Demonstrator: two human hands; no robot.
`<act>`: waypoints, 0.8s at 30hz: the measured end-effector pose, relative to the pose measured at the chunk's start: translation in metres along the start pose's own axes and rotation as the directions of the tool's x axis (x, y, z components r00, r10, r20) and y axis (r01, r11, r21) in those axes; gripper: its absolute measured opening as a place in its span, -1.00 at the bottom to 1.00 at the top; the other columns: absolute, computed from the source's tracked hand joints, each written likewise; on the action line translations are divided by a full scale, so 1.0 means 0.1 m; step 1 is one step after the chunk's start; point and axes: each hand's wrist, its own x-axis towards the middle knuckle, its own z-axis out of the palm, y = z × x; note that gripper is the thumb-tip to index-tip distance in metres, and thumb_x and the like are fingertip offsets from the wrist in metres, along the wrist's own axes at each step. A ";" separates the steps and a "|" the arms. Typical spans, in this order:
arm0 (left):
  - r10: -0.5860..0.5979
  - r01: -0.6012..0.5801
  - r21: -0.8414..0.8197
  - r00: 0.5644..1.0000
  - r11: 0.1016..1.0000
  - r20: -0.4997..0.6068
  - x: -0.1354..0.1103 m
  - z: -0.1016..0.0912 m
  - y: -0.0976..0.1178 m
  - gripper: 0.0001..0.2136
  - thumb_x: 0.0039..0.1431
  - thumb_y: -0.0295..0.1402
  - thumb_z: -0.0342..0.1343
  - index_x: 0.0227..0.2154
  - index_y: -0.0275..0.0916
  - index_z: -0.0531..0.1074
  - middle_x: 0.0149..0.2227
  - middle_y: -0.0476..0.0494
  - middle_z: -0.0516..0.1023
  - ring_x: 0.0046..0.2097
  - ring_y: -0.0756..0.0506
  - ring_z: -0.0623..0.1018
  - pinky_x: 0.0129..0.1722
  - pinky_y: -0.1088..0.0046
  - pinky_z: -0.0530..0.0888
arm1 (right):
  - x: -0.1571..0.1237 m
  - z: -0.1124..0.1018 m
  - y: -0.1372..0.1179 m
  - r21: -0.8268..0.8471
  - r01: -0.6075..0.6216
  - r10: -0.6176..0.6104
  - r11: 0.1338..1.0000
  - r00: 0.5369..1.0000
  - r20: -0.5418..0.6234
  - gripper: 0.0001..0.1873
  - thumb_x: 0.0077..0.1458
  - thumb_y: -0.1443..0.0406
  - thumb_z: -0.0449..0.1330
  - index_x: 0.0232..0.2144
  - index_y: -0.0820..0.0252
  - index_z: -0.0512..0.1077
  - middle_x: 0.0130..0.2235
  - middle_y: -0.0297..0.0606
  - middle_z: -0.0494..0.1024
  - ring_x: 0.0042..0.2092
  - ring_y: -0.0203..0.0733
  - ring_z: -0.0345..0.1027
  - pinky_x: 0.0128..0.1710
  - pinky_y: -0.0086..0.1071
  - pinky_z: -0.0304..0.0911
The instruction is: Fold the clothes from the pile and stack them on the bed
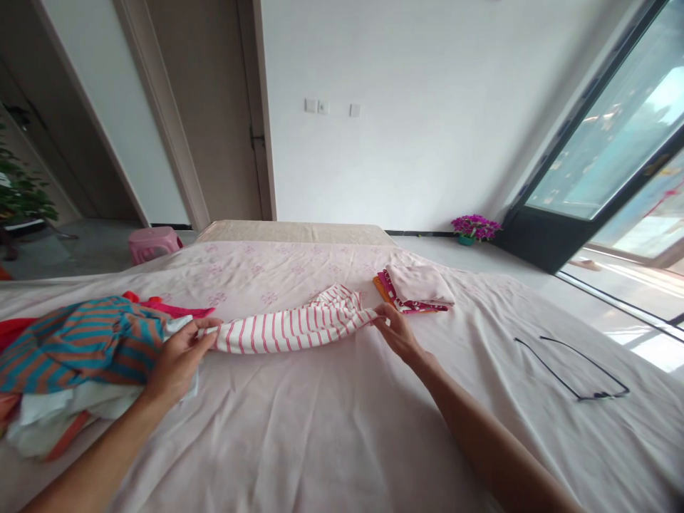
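A white garment with red stripes [283, 331] stretches between my two hands above the bed sheet [320, 427]. My left hand [182, 353] pinches its left end, close beside a heap of loose clothes. On top of that heap lies a blue and brown striped garment [90, 342]. My right hand [396, 331] pinches the other end, just in front of a stack of folded clothes [420, 285] with a pale pink piece uppermost. Part of the striped garment bunches up behind its right half. Its exact kind cannot be made out.
Black-framed glasses [582, 388] lie on the right side of the bed. Beyond the bed are a pink stool [154, 244] at left and a pot of purple flowers [474, 228] by the wall. A glass door [598, 149] is at far right.
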 end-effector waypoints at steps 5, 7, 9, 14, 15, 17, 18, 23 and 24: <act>-0.102 0.057 -0.484 0.993 0.873 -0.067 0.04 -0.04 0.24 -0.73 -0.16 -0.39 0.37 -0.32 -0.24 0.53 -0.31 0.03 0.56 -0.38 0.08 0.52 -0.42 0.66 0.50 | -0.08 -0.16 -0.37 0.507 -0.198 0.215 0.839 0.976 0.026 -0.65 0.11 0.01 0.24 -0.36 0.13 0.30 -0.50 -0.46 0.24 -0.49 -0.34 0.05 -0.50 -0.46 -0.01; -0.100 0.086 -0.476 0.995 0.875 -0.004 0.04 -0.03 0.26 -0.66 -0.07 -0.33 0.36 -0.16 -0.17 0.54 -0.16 -0.04 0.57 -0.20 -0.01 0.58 -0.22 0.51 0.58 | -0.09 -0.20 -0.47 0.532 -0.260 0.248 0.806 0.964 0.094 -0.61 0.08 -0.02 0.27 -0.38 0.14 0.32 -0.50 -0.44 0.27 -0.50 -0.35 0.05 -0.52 -0.47 -0.02; -0.087 0.109 -0.331 0.993 0.937 0.080 0.01 0.01 0.19 -0.47 -0.03 -0.24 0.36 0.06 -0.04 0.44 0.07 -0.13 0.49 0.02 -0.14 0.56 0.00 0.29 0.55 | -0.09 -0.21 -0.50 0.493 -0.316 0.282 0.811 0.948 0.146 -0.59 0.06 -0.04 0.27 -0.42 0.16 0.33 -0.50 -0.42 0.30 -0.50 -0.35 0.07 -0.52 -0.47 -0.01; 0.104 -0.180 0.199 0.934 0.963 0.342 -0.11 0.13 -0.19 -0.20 -0.05 -0.14 0.35 0.28 -0.03 0.20 0.31 -0.31 0.20 0.27 -0.33 0.36 0.17 0.07 0.42 | -0.11 -0.15 -0.42 0.395 -0.435 0.321 0.809 0.891 0.322 -0.56 -0.05 -0.01 0.34 -0.28 0.21 0.47 -0.35 -0.29 0.52 -0.35 -0.21 0.34 -0.38 -0.41 0.21; 0.183 -0.309 0.291 0.903 0.905 0.389 -0.13 0.15 -0.25 -0.24 -0.05 -0.15 0.35 0.26 -0.06 0.24 0.32 -0.32 0.18 0.30 -0.35 0.31 0.20 0.04 0.39 | -0.12 -0.14 -0.39 0.399 -0.448 0.301 0.800 0.875 0.379 -0.54 -0.08 0.03 0.36 -0.22 0.22 0.48 -0.29 -0.27 0.55 -0.29 -0.16 0.39 -0.31 -0.37 0.26; 0.311 -0.535 0.456 0.821 0.711 0.478 -0.17 0.20 -0.33 -0.36 -0.02 -0.21 0.32 0.18 -0.06 0.35 0.33 -0.26 0.17 0.34 -0.35 0.22 0.26 0.02 0.31 | -0.15 -0.13 -0.34 0.390 -0.471 0.283 0.791 0.847 0.450 -0.51 -0.13 0.13 0.37 -0.14 0.23 0.49 -0.21 -0.25 0.58 -0.19 -0.08 0.43 -0.21 -0.32 0.30; 0.347 -0.609 0.511 0.781 0.607 0.519 -0.19 0.21 -0.34 -0.43 0.02 -0.24 0.28 0.15 -0.04 0.39 0.32 -0.21 0.19 0.35 -0.33 0.21 0.28 0.03 0.28 | -0.16 -0.13 -0.31 0.360 -0.483 0.299 0.798 0.836 0.460 -0.52 -0.15 0.18 0.37 -0.13 0.23 0.49 -0.21 -0.25 0.58 -0.18 -0.07 0.44 -0.21 -0.32 0.30; 0.415 -0.694 0.575 0.720 0.433 0.556 -0.15 0.16 -0.31 -0.67 0.25 -0.42 -0.06 -0.03 -0.07 0.51 0.13 -0.11 0.47 0.17 -0.17 0.47 0.20 0.25 0.39 | -0.19 -0.21 -0.21 0.130 -0.564 0.453 0.815 0.761 0.465 -0.76 -0.15 0.22 0.32 -0.42 0.26 0.46 -0.48 -0.37 0.47 -0.42 -0.27 0.31 -0.44 -0.44 0.15; 0.413 -0.675 0.579 0.737 0.457 0.534 -0.13 0.13 -0.29 -0.68 0.26 -0.42 -0.09 -0.09 -0.09 0.53 0.06 -0.12 0.53 0.11 -0.15 0.52 0.16 0.29 0.42 | -0.20 -0.24 -0.22 0.139 -0.580 0.454 0.803 0.746 0.487 -0.76 -0.13 0.20 0.32 -0.43 0.25 0.45 -0.51 -0.40 0.43 -0.47 -0.32 0.25 -0.47 -0.46 0.10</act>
